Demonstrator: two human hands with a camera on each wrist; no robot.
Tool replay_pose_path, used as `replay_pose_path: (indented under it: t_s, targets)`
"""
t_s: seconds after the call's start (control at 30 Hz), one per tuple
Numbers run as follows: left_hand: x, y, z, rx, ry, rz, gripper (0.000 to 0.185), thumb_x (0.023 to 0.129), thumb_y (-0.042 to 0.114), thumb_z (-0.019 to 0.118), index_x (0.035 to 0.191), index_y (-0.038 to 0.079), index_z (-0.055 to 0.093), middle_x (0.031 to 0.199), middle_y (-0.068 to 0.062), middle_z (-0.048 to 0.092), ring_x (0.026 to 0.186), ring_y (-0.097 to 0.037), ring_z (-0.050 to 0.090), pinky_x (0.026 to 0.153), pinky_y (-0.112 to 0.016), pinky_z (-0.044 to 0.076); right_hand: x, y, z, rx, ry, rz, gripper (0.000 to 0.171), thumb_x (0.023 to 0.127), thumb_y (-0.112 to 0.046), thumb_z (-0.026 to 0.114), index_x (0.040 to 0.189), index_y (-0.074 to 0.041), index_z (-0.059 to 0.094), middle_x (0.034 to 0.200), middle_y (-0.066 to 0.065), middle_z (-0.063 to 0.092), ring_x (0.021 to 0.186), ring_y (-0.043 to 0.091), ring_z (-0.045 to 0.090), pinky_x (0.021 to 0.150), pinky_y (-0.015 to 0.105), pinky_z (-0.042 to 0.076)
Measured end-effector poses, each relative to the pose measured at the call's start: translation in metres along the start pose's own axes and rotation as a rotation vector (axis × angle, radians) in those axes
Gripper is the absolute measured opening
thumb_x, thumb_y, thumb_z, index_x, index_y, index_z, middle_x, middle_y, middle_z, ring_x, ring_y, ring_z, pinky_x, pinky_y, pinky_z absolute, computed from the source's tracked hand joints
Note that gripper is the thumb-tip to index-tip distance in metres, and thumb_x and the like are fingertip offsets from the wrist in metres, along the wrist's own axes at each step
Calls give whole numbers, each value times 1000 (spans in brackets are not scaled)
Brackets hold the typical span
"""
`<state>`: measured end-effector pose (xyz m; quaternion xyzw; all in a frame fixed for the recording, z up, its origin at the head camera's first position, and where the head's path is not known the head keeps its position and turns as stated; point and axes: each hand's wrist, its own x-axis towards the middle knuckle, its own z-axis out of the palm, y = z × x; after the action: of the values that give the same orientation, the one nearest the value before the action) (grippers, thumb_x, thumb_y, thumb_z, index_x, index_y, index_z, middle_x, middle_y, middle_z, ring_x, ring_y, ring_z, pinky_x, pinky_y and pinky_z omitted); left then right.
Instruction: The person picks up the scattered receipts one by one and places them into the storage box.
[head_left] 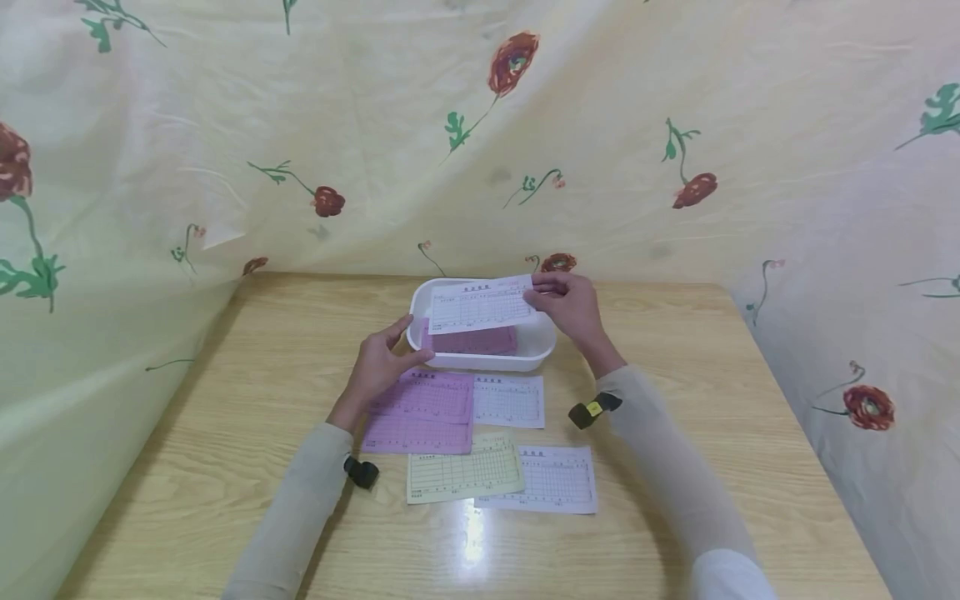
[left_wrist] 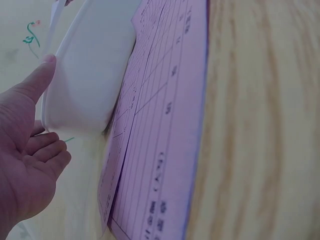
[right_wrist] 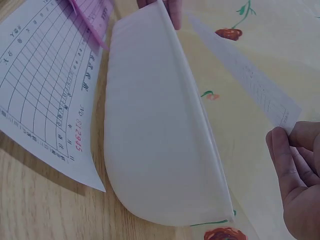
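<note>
A white slip [head_left: 480, 304] printed with a grid hangs over the white tub [head_left: 536, 343], just above the middle of the frame, slightly tilted with its right end higher. The person's right hand [head_left: 576, 315] has that end pinched between thumb and fingers; from the right wrist I see the paper standing clear of the rim.

The left hand [head_left: 377, 360] grasps the left end of the tub, thumb at the near corner and fingers along the side. Inside the tub, partly hidden under the raised paper, lies pink paper [head_left: 480, 340].

Right in front of the tub, at the centre of the frame, overlapping pink slips [head_left: 420, 421] lie on the table, partly over another white slip [head_left: 517, 402] to their right. Lower down, a yellow slip [head_left: 465, 475] has its upper left part under the pink ones, and its right end covers part of a third white slip [head_left: 561, 483].

Dark straps show at both wrists, over pale sleeves [head_left: 667, 454]. The wood-grain table [head_left: 660, 533] fills the lower frame, and a cream cloth [head_left: 390, 92] with red flowers hangs behind it and along both sides.
</note>
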<state>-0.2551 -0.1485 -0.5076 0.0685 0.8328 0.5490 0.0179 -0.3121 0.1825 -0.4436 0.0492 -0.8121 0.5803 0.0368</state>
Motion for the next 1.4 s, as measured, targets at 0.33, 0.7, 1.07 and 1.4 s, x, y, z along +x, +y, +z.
replay_pose_path:
  t_s: [0.33, 0.7, 1.07, 1.4]
  targets:
    - [0, 1, 0, 2, 0, 8, 91, 82, 41, 86, 154, 7, 43, 161, -8, 39, 152, -28, 31, 125, -47, 29, 1, -1, 14, -110, -37, -29, 29, 88, -8, 80, 114, 1, 73, 105, 19, 76, 90, 26, 75, 72, 26, 63]
    - [-1, 1, 0, 8, 2, 21, 93, 81, 44, 86, 154, 5, 43, 161, -8, 39, 152, -28, 31, 125, -46, 29, 6, 0, 26, -178, -66, -38, 29, 87, -8, 80, 114, 0, 73, 107, 18, 76, 96, 32, 75, 80, 37, 65]
    - [-1, 2, 0, -10, 1, 5, 92, 82, 44, 86, 154, 6, 43, 161, -7, 39, 151, -27, 32, 125, -45, 30, 7, -3, 38, -192, -101, -6, 28, 89, -9, 79, 115, -2, 72, 107, 16, 76, 97, 30, 74, 82, 37, 64]
    - [-2, 3, 0, -14, 1, 19, 91, 82, 42, 86, 153, 5, 43, 161, -8, 39, 151, -28, 32, 125, -46, 30, 6, 0, 35, -210, -114, -10, 28, 90, -14, 79, 115, -3, 73, 110, 14, 76, 102, 29, 73, 88, 41, 62]
